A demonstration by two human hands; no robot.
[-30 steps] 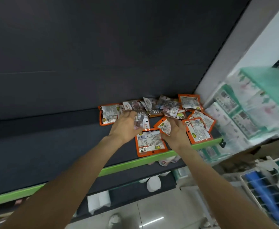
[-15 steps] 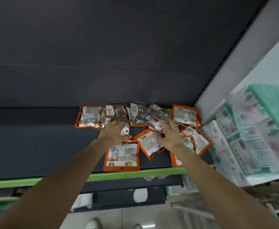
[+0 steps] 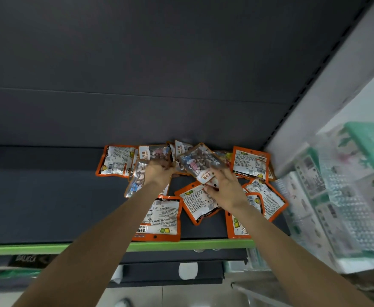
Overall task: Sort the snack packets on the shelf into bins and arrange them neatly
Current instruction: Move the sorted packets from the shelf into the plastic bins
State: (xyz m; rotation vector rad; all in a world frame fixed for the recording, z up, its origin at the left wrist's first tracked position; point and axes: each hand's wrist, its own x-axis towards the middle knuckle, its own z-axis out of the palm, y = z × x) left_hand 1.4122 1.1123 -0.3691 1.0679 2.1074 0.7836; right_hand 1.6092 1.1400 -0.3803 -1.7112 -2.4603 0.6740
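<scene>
Packets everywhere on the dark shelf (image 3: 48,202), heaped toward its right end behind the green front edge (image 3: 188,244). Left hand (image 3: 158,176) curls round a clear candy packet (image 3: 137,180), lifting it off the shelf. Right hand (image 3: 225,188) pinches a second clear candy packet (image 3: 200,163), tilted above the orange-bordered packets (image 3: 164,218) lying flat beneath.
</scene>
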